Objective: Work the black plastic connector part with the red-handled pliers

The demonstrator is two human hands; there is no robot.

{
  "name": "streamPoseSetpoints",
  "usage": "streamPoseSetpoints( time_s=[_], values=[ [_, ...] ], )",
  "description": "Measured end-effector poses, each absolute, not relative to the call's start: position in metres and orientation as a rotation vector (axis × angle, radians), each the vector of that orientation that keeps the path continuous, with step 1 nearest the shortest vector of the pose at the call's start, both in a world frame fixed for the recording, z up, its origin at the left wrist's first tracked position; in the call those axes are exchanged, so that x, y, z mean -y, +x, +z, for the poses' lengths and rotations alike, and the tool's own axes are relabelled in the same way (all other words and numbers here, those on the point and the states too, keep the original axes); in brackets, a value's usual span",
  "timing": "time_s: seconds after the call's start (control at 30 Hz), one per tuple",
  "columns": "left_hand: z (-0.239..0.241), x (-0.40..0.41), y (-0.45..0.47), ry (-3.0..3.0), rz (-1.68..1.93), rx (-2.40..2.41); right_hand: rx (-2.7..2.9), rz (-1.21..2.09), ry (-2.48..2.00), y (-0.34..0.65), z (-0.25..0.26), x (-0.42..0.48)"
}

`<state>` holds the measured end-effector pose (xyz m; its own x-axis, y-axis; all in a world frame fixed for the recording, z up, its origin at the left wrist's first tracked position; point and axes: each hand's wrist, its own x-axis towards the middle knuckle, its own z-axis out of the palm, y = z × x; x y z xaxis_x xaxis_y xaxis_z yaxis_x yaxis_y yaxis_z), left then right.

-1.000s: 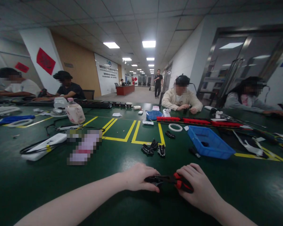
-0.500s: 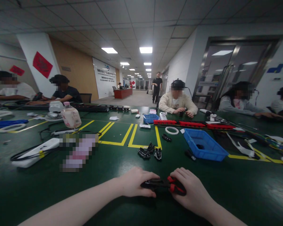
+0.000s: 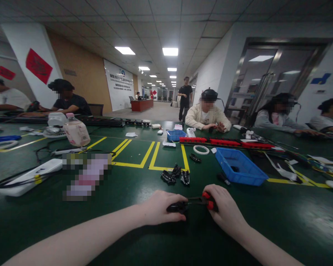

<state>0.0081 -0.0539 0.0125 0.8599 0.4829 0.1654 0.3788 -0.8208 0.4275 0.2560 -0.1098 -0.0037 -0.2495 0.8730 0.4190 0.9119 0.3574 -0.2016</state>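
My left hand (image 3: 158,207) and my right hand (image 3: 226,208) rest on the green table (image 3: 127,229) close to its near edge. Between them lies a pair of pliers (image 3: 194,202) with red and black handles. My right hand is closed round the red handles. My left hand's fingers curl over a small black part (image 3: 175,208) at the pliers' jaws. Just beyond, a small heap of black parts (image 3: 175,175) lies by the yellow floor-tape lines (image 3: 152,159).
A blue tray (image 3: 240,167) stands right of the heap, with a white tape ring (image 3: 201,149) and red strips (image 3: 222,142) behind it. A white case with a black cable (image 3: 27,176) and a bottle (image 3: 75,131) are at left. Several people sit round the table.
The view has shifted slightly. My right hand has closed further over the red handles, and the pliers now point more level toward my left hand.
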Motion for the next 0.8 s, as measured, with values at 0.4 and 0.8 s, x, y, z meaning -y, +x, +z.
streamPoseSetpoints(
  time_s=[0.4,0.8],
  values=[
    [0.012,0.033,0.015,2.501,0.288,-0.616,2.168,-0.128,-1.422,0.252,-0.005,0.069],
    [0.012,0.034,0.014,2.396,0.331,-0.595,2.266,-0.154,-1.428,0.253,-0.006,0.073]
  ],
)
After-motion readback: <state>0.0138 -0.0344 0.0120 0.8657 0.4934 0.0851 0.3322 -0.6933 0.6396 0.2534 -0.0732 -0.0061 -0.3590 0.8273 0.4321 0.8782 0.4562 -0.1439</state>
